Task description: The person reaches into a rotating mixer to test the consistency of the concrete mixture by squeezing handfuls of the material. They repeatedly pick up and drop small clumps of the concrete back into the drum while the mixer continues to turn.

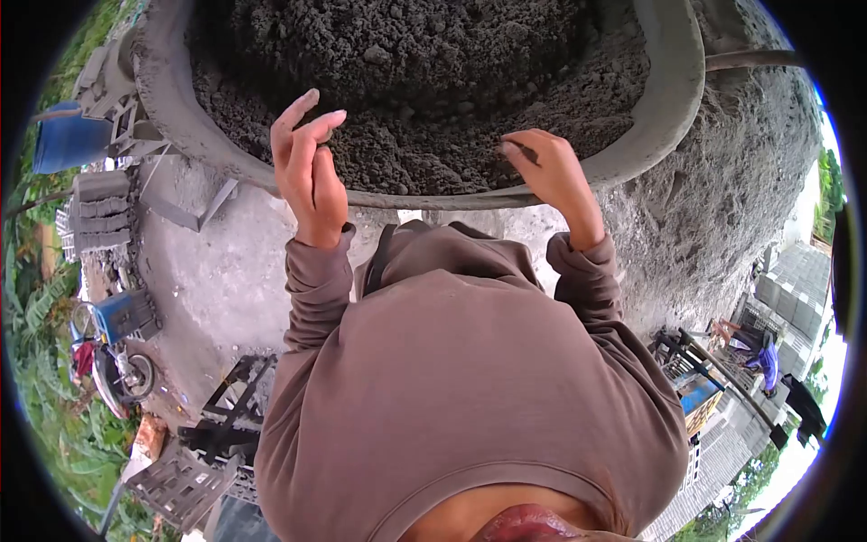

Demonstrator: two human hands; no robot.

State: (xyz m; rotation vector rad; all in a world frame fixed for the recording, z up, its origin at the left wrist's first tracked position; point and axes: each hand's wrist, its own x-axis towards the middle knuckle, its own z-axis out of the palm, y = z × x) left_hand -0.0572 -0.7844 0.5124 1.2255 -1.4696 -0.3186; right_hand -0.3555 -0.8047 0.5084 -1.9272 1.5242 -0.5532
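A large grey trough [673,81] with a cement-crusted rim stands in front of my body. It holds dark, crumbly, lumpy mortar-like mix [424,144], banked higher at the far side. My left hand [312,172] is over the near left part of the rim, its fingers apart and partly bent, with nothing in them. Over the near right part, my right hand [553,172] has loosely bent fingers and a gap beside the thumb; I see nothing held there. Both hands look dusted with grey at the fingertips.
A big grey heap of sand-like material [713,190] rises on the right, with a pole [750,60] by the trough. To the left are stacked blocks [101,210], a blue barrel [72,137] and a motorcycle [117,375]. Another person [763,357] is at the far right.
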